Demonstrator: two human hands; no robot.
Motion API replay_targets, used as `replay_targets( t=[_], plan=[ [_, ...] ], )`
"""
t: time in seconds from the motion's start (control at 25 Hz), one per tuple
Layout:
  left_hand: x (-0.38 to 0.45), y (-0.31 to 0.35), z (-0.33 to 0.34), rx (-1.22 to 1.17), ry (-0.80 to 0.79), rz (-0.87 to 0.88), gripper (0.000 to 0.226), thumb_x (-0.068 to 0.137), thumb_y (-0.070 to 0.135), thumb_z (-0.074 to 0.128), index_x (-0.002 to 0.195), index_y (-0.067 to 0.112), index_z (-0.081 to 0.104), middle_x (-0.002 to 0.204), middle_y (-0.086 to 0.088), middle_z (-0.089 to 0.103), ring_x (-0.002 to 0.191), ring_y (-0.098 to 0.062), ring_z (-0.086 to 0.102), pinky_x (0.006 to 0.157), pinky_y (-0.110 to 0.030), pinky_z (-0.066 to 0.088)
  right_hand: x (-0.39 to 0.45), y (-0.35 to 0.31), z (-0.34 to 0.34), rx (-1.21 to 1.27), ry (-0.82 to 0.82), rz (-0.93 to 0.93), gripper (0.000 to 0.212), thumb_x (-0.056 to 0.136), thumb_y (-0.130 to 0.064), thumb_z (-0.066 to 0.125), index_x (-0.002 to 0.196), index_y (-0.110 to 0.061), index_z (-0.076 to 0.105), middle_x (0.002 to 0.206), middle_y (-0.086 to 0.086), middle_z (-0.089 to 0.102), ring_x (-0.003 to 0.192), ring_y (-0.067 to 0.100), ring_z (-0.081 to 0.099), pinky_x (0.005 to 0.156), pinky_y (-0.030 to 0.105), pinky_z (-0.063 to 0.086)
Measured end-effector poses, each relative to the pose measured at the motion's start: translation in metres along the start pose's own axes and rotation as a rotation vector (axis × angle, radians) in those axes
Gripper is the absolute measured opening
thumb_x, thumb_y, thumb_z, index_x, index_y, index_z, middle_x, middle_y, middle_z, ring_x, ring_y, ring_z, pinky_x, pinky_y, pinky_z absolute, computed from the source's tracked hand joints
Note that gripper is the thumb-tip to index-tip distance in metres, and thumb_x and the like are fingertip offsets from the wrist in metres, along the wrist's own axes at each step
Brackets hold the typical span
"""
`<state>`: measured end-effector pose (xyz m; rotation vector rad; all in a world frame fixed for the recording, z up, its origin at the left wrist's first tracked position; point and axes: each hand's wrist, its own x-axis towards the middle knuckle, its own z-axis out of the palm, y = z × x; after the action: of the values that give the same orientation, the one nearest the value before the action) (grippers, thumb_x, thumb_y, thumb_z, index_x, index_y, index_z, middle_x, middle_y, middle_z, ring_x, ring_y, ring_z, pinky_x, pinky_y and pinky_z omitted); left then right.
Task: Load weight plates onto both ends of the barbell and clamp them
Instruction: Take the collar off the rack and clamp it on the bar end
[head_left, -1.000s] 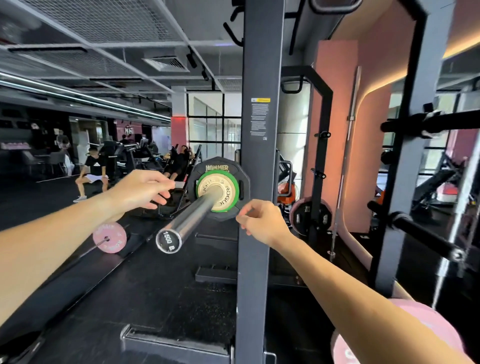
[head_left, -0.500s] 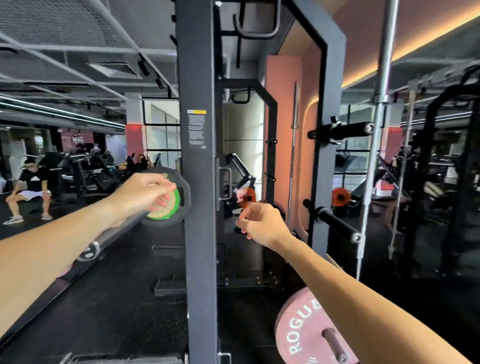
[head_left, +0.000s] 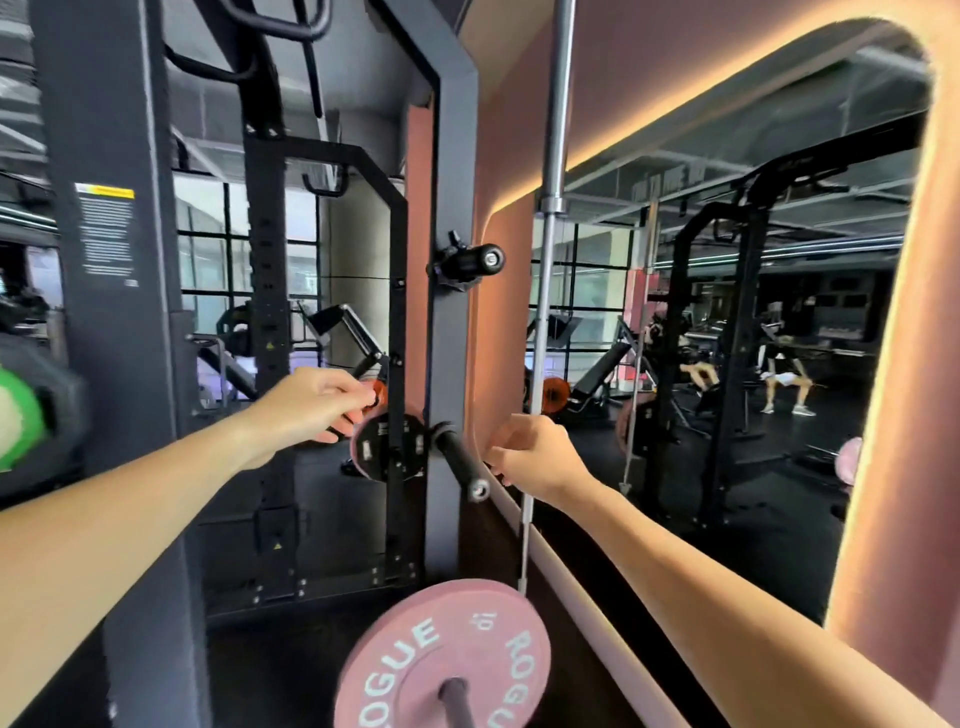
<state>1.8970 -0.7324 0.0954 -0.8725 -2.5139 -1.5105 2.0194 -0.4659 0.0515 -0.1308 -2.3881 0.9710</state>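
The loaded barbell end shows only at the far left edge, as a blurred green plate (head_left: 14, 415) against a black plate (head_left: 62, 415). My left hand (head_left: 311, 408) reaches forward in the air past the grey rack upright (head_left: 111, 338), fingers loosely curled and holding nothing. My right hand (head_left: 535, 457) hangs just right of an empty black storage peg (head_left: 462, 462), also loosely curled and holding nothing. A pink ROGUE 10 plate (head_left: 410, 654) sits on a low peg at the bottom centre. No clamp is in view.
A spare barbell (head_left: 551, 208) stands upright beside my right hand. A small plate (head_left: 387, 449) hangs on the farther rack post. A higher black peg (head_left: 470, 260) juts from the upright. A wall mirror (head_left: 727, 338) on the right reflects racks, benches and seated people.
My view has swung right, pushing the loaded barbell end to the left edge. My left hand has come off the green plate and now hangs in the air. The pink ROGUE plate has come into fuller view.
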Motion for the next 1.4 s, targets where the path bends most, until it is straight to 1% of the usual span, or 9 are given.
replay_targets(
  t=[0.24, 0.4, 0.56, 0.8, 0.96, 1.04, 1.12, 1.28, 1.4],
  plan=[
    [0.056, 0.021, 0.053, 0.0, -0.043, 0.014, 0.007, 0.09, 0.041, 0.07, 0.086, 0.04, 0.075, 0.082, 0.006, 0.077, 0.071, -0.008, 0.074, 0.06, -0.022, 0.056, 0.043, 0.047, -0.04, 0.132, -0.009, 0.065, 0.005, 0.081, -0.015, 0.068, 0.081, -0.015, 0.073, 0.061, -0.003, 0.072, 0.047, 0.01, 0.066, 0.054, 0.019, 0.054],
    [0.098, 0.02, 0.062, -0.023, -0.042, 0.038, 0.008, 0.093, 0.04, 0.067, 0.089, 0.037, 0.074, 0.09, 0.007, 0.078, 0.077, -0.011, 0.074, 0.064, -0.025, 0.057, 0.078, 0.052, -0.04, 0.358, -0.028, 0.178, 0.023, 0.097, -0.029, 0.064, 0.098, -0.007, 0.07, 0.068, 0.002, 0.073, 0.049, 0.014, 0.065, 0.057, 0.025, 0.056],
    [0.154, 0.016, 0.061, -0.075, -0.012, 0.084, 0.01, 0.097, 0.04, 0.061, 0.103, 0.036, 0.068, 0.1, 0.005, 0.075, 0.086, -0.015, 0.074, 0.067, -0.028, 0.058, 0.127, 0.044, -0.034, 0.542, -0.061, 0.223, 0.033, 0.103, -0.044, 0.051, 0.095, -0.015, 0.065, 0.075, 0.006, 0.074, 0.06, 0.02, 0.069, 0.056, 0.027, 0.054],
    [0.251, 0.026, 0.043, -0.195, 0.049, 0.134, 0.026, 0.1, 0.039, 0.056, 0.125, 0.032, 0.057, 0.122, 0.0, 0.062, 0.1, -0.02, 0.069, 0.076, -0.036, 0.058, 0.232, 0.025, -0.017, 0.751, -0.035, 0.233, 0.041, 0.106, -0.047, 0.037, 0.099, -0.015, 0.06, 0.085, 0.01, 0.07, 0.071, 0.028, 0.067, 0.073, 0.037, 0.052],
    [0.304, 0.036, 0.035, -0.236, 0.068, 0.154, 0.038, 0.102, 0.044, 0.049, 0.14, 0.036, 0.048, 0.136, 0.005, 0.049, 0.11, -0.023, 0.062, 0.085, -0.042, 0.057, 0.302, 0.012, -0.008, 0.897, -0.004, 0.189, 0.046, 0.104, -0.052, 0.037, 0.127, -0.019, 0.059, 0.119, 0.013, 0.065, 0.104, 0.035, 0.066, 0.083, 0.044, 0.054],
    [0.323, 0.037, 0.036, -0.228, 0.033, 0.153, 0.044, 0.103, 0.049, 0.045, 0.146, 0.039, 0.041, 0.136, 0.009, 0.046, 0.112, -0.023, 0.059, 0.083, -0.039, 0.057, 0.328, 0.004, -0.002, 0.942, 0.01, 0.174, 0.042, 0.101, -0.051, 0.041, 0.129, -0.024, 0.058, 0.129, 0.011, 0.061, 0.114, 0.036, 0.064, 0.088, 0.047, 0.056],
    [0.336, 0.036, 0.039, -0.223, -0.006, 0.16, 0.047, 0.103, 0.052, 0.042, 0.148, 0.043, 0.035, 0.132, 0.011, 0.046, 0.11, -0.022, 0.06, 0.077, -0.035, 0.057, 0.345, -0.001, 0.004, 0.967, 0.004, 0.151, 0.039, 0.1, -0.048, 0.045, 0.126, -0.025, 0.061, 0.132, 0.009, 0.061, 0.115, 0.035, 0.064, 0.091, 0.049, 0.057],
    [0.347, 0.034, 0.047, -0.282, -0.018, 0.194, 0.049, 0.102, 0.053, 0.044, 0.149, 0.046, 0.032, 0.131, 0.009, 0.049, 0.106, -0.023, 0.065, 0.081, -0.042, 0.059, 0.351, -0.004, 0.014, 1.019, -0.003, 0.117, 0.035, 0.1, -0.043, 0.045, 0.12, -0.021, 0.063, 0.131, 0.015, 0.061, 0.123, 0.04, 0.061, 0.099, 0.054, 0.053],
    [0.338, 0.039, 0.052, -0.306, -0.012, 0.228, 0.044, 0.102, 0.05, 0.046, 0.145, 0.047, 0.036, 0.13, 0.005, 0.056, 0.1, -0.018, 0.069, 0.072, -0.037, 0.059, 0.337, -0.007, 0.01, 1.066, 0.014, 0.117, 0.04, 0.102, -0.047, 0.039, 0.114, -0.02, 0.066, 0.121, 0.018, 0.064, 0.122, 0.04, 0.063, 0.098, 0.053, 0.054]
  ],
)
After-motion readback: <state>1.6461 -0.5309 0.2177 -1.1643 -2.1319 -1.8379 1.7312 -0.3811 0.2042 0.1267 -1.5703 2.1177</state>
